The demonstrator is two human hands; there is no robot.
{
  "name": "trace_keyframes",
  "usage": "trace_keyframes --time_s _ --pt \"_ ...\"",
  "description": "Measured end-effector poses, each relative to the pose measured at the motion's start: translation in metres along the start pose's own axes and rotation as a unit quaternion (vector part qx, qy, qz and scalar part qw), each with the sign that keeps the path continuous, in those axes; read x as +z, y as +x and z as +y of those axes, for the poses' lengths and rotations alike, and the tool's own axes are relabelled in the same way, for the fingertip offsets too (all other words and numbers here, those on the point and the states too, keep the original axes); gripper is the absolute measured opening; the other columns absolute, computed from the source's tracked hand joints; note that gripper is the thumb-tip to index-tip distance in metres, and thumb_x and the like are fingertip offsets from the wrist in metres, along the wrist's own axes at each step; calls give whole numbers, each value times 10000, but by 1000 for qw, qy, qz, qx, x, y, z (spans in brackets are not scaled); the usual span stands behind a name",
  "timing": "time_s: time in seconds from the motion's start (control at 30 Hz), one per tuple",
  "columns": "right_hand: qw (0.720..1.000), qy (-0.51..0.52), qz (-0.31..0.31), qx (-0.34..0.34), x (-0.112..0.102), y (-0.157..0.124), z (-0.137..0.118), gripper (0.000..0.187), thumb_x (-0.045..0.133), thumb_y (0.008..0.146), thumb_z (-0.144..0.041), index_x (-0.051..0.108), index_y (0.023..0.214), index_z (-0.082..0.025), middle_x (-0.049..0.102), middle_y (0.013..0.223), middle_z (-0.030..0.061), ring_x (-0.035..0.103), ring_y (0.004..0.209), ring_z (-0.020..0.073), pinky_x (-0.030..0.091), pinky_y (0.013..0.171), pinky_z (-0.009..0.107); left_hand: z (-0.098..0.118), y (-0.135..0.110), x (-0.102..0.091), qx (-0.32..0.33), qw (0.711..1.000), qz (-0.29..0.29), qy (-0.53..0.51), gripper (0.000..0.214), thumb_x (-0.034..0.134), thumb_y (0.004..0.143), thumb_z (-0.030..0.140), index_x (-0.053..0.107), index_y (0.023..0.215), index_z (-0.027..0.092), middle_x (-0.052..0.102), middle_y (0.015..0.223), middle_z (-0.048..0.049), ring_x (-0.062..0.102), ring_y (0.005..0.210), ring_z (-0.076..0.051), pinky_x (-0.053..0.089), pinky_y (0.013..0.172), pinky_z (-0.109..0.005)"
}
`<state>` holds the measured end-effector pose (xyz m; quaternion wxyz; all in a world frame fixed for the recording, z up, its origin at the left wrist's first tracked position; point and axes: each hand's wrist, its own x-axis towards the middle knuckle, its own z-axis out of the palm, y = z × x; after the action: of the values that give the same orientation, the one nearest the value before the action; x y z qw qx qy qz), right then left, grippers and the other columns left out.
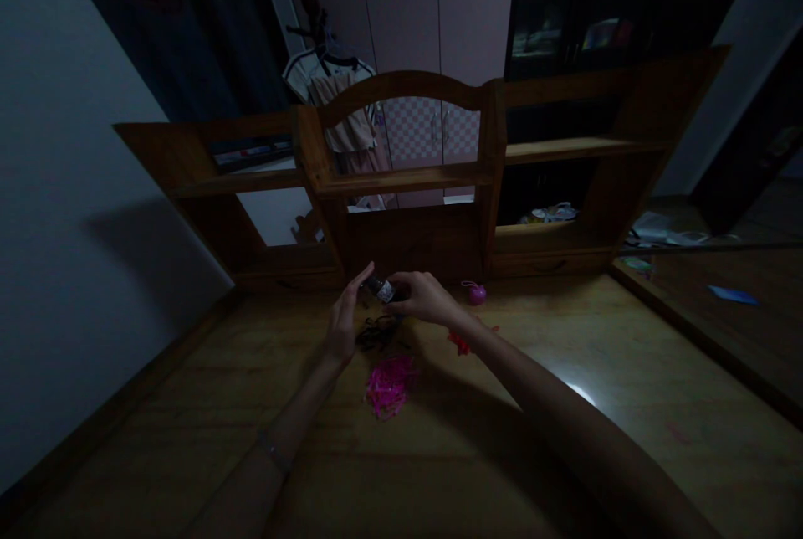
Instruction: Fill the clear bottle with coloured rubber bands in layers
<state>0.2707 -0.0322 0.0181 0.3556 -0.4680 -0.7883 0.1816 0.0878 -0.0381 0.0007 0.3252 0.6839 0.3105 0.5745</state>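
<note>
My right hand [421, 296] grips a small dark container [381, 288] with a pale patterned label, held tilted above the wooden desktop. Fingers stretched out, my left hand [342, 325] is at the container's other end; whether it touches is hard to tell. Below both hands lies a loose pile of black strands [376, 333]. Closer to me is a heap of bright pink strips [389, 387]. A red object [462, 344] shows partly behind my right forearm. Farther back sits a small round purple item [477, 295] with a loop.
A wooden shelf unit [401, 179] rises along the desktop's [263, 405] back edge. To the left is a pale wall [75, 187]. Clothes [342, 104] hang behind the shelves, before pink cabinet doors [407, 12]. On the right, a blue flat item [733, 295] lies beyond the raised edge.
</note>
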Motion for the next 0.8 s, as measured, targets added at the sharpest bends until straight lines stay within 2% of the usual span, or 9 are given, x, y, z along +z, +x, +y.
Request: trace_keyframes --time_s 0.2,0.5,0.8 --pt "999 -31 19 11 -3 1 2 424 753 700 -350 668 1108 -272 732 973 15 676 884 197 453 708 244 4 0 -3 57 995 -18 83 461 298 988 396 541 1327 199 508 1412 -64 427 1339 -212 269 1168 -395" --pt "999 -7 -26 -29 -4 0 -5 442 736 722 -331 661 1147 -238 731 973 22 678 871 185 456 728 244 -7 5 -4 32 991 -4 130 429 348 982 382 535 1329 212 505 1418 -60 434 1335 -203 282 1158 -397" --pt "1000 -20 -10 -9 -5 0 -1 461 754 701 -358 661 1143 -266 728 1014 16 673 923 200 457 756 250 2 4 -1 21 991 83 100 336 529 905 376 663 1161 203 672 1202 -67 601 1157 -212 441 1047 -374"
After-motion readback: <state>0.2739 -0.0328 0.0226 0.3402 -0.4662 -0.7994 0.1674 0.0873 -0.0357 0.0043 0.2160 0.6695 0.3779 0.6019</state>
